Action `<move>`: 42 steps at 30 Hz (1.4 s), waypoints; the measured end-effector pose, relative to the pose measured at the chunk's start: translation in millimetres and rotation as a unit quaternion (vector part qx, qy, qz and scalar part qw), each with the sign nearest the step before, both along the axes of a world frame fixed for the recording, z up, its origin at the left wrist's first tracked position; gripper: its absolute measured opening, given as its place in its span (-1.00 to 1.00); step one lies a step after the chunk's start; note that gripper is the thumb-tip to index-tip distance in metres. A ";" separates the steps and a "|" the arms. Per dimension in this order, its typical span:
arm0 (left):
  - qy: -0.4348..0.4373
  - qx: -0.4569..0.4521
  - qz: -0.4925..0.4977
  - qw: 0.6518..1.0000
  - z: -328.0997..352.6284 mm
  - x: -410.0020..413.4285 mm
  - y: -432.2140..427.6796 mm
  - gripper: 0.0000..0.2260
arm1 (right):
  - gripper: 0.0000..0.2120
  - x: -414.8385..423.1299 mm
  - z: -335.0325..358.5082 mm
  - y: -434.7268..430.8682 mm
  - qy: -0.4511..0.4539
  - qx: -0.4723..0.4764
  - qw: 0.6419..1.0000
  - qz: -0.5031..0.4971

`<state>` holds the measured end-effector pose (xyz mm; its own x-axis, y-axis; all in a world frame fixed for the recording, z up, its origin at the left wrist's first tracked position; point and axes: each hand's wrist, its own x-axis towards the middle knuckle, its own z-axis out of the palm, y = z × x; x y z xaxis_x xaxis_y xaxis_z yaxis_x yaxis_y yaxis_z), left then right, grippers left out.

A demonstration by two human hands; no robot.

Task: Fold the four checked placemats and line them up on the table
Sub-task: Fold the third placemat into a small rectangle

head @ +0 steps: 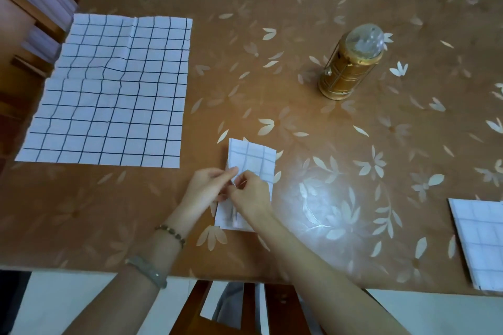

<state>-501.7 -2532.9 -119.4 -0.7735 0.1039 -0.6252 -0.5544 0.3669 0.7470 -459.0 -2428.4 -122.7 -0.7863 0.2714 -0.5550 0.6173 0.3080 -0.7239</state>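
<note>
Floral tabletop (272,76); folded placemat (251,156) half behind hands (206,189); edge placemat (479,242) cropped

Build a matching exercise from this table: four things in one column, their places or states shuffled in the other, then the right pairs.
1. largest placemat
2. narrowest placemat
3. gold lantern
4. third placemat

A. lies at the right front, cut off by the picture's edge
B. stands upright, apart from every placemat
C. lies spread flat at the left
D. pinched by the left hand and right hand

Pairs: 1-C, 2-D, 3-B, 4-A
</note>
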 end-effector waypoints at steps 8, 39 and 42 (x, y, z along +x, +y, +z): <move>0.086 -0.154 -0.037 0.984 -29.9 -7.0 -4.1 -0.95 | -0.77 7.5 -11.2 14.8 0.086 0.134 0.983 0.095; 0.434 -0.377 -0.502 0.647 -67.2 -22.0 -14.4 -0.33 | -0.32 43.6 -71.4 83.2 0.178 0.419 0.801 0.389; 0.443 -0.376 -0.499 0.643 -67.0 -21.8 -14.0 -0.33 | -0.31 79.1 -71.2 73.3 0.204 0.407 0.782 0.426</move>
<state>-523.5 -2546.9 -186.4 -0.6438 0.7504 -0.1495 0.7579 0.6523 0.0102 -379.9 -2355.2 -193.8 -0.9410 -0.3141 -0.1259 -0.2937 0.9429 -0.1574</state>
